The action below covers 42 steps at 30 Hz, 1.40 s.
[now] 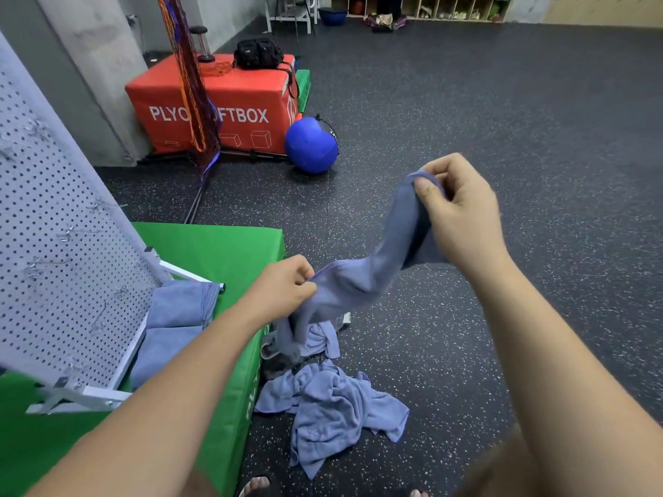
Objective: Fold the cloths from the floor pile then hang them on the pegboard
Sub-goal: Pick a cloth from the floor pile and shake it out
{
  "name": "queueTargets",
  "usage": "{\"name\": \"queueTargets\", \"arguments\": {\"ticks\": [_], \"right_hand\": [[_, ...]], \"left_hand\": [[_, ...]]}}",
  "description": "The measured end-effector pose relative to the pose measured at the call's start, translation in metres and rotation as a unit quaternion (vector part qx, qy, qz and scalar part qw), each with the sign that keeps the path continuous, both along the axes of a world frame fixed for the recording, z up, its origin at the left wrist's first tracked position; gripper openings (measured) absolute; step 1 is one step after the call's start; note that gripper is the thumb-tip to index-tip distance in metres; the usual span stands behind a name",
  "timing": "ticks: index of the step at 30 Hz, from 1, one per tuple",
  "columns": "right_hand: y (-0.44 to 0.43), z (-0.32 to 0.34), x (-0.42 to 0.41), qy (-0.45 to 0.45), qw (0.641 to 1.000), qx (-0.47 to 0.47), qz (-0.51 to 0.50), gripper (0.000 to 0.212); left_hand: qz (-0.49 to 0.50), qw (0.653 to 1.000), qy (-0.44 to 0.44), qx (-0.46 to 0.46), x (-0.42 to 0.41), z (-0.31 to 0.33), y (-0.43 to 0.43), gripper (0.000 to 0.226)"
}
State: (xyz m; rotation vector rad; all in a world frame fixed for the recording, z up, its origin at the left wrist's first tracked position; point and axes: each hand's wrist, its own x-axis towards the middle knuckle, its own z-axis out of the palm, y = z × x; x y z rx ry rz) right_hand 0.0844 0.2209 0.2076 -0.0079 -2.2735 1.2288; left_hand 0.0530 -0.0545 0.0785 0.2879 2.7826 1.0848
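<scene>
Hands (287, 285) (462, 213) apart, right higher, seemingly on cloth (362, 278)

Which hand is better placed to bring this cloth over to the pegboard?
Left, probably. The left hand grips the cloth nearer the pegboard; the right hand pinches its far end out over the floor.

A cloth (376, 274) is held at centre, gripped at its 7 o'clock end by the left hand (283, 285) and at its 1 o'clock end by the right hand (462, 213). The floor pile (333, 407) is located at 6 o'clock, just beside the near soft box (222, 252). On that box, at 9 o'clock, the pegboard (64, 252) is propped, with folded cloths (172, 317) at its foot. At 11 o'clock, a bag (256, 53) is carried on the far soft box (215, 102), with a ball (310, 145) placed to its right.
</scene>
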Motion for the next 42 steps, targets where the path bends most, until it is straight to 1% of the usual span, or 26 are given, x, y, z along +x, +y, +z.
{"name": "queueTargets", "arguments": {"ticks": [3, 5, 8, 9, 11, 13, 15, 17, 19, 21, 25, 29, 31, 35, 39, 42], "right_hand": [[-0.016, -0.011, 0.002, -0.053, 0.994, 0.072, 0.057, 0.006], [-0.027, -0.02, 0.003, -0.103, 0.983, 0.099, 0.113, 0.011], [-0.039, -0.032, 0.005, -0.198, 0.949, 0.102, 0.225, 0.022], [-0.04, -0.035, 0.005, -0.219, 0.937, 0.111, 0.248, 0.026], [-0.041, -0.037, 0.006, -0.259, 0.916, 0.122, 0.283, 0.035], [-0.041, -0.035, 0.007, -0.28, 0.9, 0.134, 0.305, 0.033], [-0.043, -0.033, 0.007, -0.283, 0.896, 0.146, 0.31, 0.02], [-0.045, -0.03, 0.008, -0.273, 0.901, 0.154, 0.299, 0.015], [-0.046, -0.026, 0.009, -0.26, 0.907, 0.161, 0.289, 0.017], [-0.044, -0.021, 0.01, -0.255, 0.911, 0.16, 0.281, 0.019], [-0.033, -0.012, 0.013, -0.253, 0.931, 0.1, 0.244, 0.022], [-0.02, -0.004, 0.014, -0.243, 0.953, 0.023, 0.179, 0.024], [-0.012, -0.004, 0.011, -0.23, 0.964, 0.01, 0.136, 0.024], [0.009, -0.007, 0.002, -0.205, 0.977, 0.003, 0.05, 0.021], [0.031, -0.016, -0.006, -0.197, 0.98, 0.009, -0.028, 0.018], [0.039, -0.025, -0.011, -0.202, 0.977, 0.026, -0.056, 0.019]], "left_hand": [[-0.028, 0.998, 0.004, 0.058, 0.006, 0.007, 0.007, 0.013], [-0.045, 0.994, 0.003, 0.102, 0.009, 0.012, 0.011, 0.014], [-0.074, 0.981, -0.004, 0.181, 0.014, 0.024, 0.015, 0.009], [-0.081, 0.974, -0.007, 0.209, 0.016, 0.029, 0.016, 0.005], [-0.089, 0.963, -0.01, 0.255, 0.02, 0.039, 0.015, 0.004], [-0.094, 0.956, -0.012, 0.277, 0.023, 0.045, 0.011, 0.005], [-0.104, 0.954, -0.013, 0.28, 0.026, 0.049, 0.008, 0.003], [-0.109, 0.958, 0.0, 0.264, 0.026, 0.049, 0.005, 0.01], [-0.11, 0.967, 0.016, 0.228, 0.025, 0.05, 0.002, 0.02], [-0.109, 0.976, 0.018, 0.187, 0.023, 0.05, -0.002, 0.02], [-0.093, 0.992, 0.018, 0.087, 0.015, 0.045, -0.017, 0.022], [-0.047, 0.998, 0.041, 0.01, 0.004, 0.044, -0.031, 0.023], [-0.02, 0.999, 0.039, 0.0, -0.001, 0.044, -0.038, 0.025], [0.038, 0.998, 0.037, 0.029, -0.006, 0.044, -0.053, 0.027], [0.073, 0.993, 0.067, 0.064, -0.009, 0.049, -0.065, 0.012], [0.077, 0.994, 0.062, 0.056, -0.006, 0.051, -0.065, 0.007]]}}
